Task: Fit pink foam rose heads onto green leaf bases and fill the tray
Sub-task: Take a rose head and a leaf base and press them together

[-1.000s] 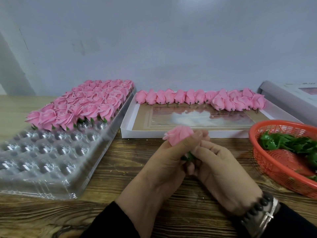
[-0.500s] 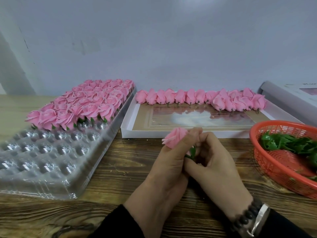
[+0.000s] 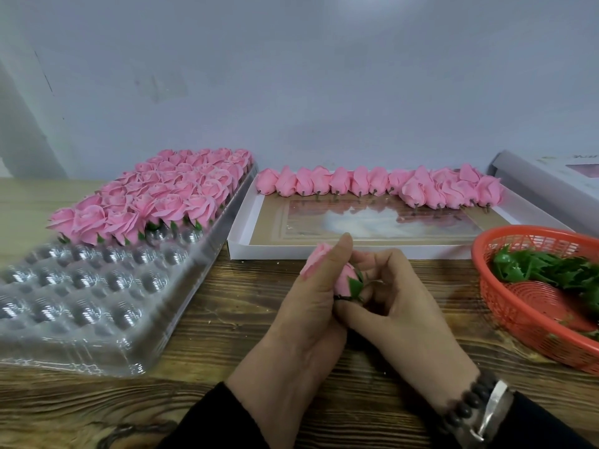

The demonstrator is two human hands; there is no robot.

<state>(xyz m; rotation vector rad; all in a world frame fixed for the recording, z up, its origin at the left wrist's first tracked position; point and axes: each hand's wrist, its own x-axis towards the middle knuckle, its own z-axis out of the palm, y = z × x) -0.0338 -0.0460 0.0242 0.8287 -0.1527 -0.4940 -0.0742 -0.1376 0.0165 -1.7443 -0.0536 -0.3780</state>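
Note:
My left hand (image 3: 304, 315) grips a pink foam rose head (image 3: 344, 280) above the table's middle, thumb laid along its petals. A green leaf base (image 3: 355, 286) clings to the rose's lower end, where the curled fingers of my right hand (image 3: 393, 306) pinch it. The clear plastic tray (image 3: 107, 322) lies to the left; finished roses (image 3: 168, 196) fill its far half and its near cups stand bare. Loose rose heads (image 3: 382, 186) line the far side of a white box lid (image 3: 246, 222).
An orange mesh basket (image 3: 518, 322) with green leaf bases (image 3: 551, 270) sits at the right edge. Behind it lies a white box (image 3: 551, 183). A grey wall closes the back. Bare wooden tabletop (image 3: 210, 384) lies in front of the tray and hands.
The rose has tilted over in my left hand, so its lower end with the green base now shows. My right fingers have drawn in around the base.

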